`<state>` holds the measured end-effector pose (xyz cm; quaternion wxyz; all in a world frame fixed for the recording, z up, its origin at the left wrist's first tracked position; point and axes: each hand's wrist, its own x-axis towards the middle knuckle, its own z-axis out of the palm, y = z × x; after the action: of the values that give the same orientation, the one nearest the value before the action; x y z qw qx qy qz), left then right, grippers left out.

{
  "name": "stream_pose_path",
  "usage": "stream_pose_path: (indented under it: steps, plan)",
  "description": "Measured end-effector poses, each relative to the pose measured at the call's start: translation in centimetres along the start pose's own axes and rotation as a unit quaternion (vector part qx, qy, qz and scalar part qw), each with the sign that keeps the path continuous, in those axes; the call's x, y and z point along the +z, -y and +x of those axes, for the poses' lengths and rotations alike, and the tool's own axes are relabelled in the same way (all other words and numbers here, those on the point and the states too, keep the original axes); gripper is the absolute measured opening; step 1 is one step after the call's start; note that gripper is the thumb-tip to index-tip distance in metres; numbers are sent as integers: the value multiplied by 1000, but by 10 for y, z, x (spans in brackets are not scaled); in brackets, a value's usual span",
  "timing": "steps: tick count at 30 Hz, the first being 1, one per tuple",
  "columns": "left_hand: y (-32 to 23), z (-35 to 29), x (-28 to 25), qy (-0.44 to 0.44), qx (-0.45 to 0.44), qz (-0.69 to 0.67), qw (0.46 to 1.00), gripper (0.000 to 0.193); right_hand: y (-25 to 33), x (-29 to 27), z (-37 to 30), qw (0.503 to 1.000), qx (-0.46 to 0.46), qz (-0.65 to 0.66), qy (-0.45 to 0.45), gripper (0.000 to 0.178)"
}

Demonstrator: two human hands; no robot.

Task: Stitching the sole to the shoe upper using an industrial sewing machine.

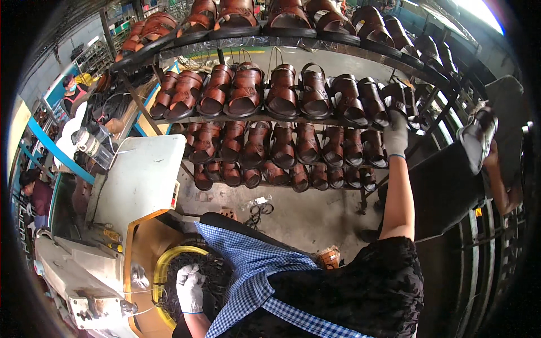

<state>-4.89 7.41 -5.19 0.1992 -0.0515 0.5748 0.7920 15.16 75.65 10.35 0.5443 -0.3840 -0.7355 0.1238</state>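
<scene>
My right arm is stretched forward to a rack of sandals. The white-gloved right hand is closed on a dark brown sandal near the right end of the middle shelf; its fingertips are partly hidden by the shoe. Lower left, my left hand, also in a white glove, has its fingers curled in, and nothing shows in them. It hovers over a yellow-rimmed tub full of black strips or scraps. Rows of reddish-brown sandals fill the rack, toes toward me.
A grey-white machine stands at the left beside a pale tabletop. Black rings lie on the floor under the rack. At the right, another person's bare arm is near a shiny dark shoe. More people are far left.
</scene>
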Motion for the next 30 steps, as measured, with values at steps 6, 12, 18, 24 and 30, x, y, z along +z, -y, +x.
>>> stream_pose_path:
  steps: [6,12,18,24,30]
  plan:
    - [-3,-6,-2,-26,10,-29,999,26,59,-67,-27,575,68,812,71,44]
    - [0,-7,-4,4,5,-25,1000,20,103,-112,-33,417,-27,905,76,41]
    - [10,-15,2,1,9,-17,1000,28,179,-131,-73,311,-29,944,109,40]
    - [15,-21,3,1,-6,-12,1000,28,216,-117,-98,323,-57,937,121,37]
    - [-11,-27,8,43,149,431,889,34,233,-25,-159,437,84,883,149,34]
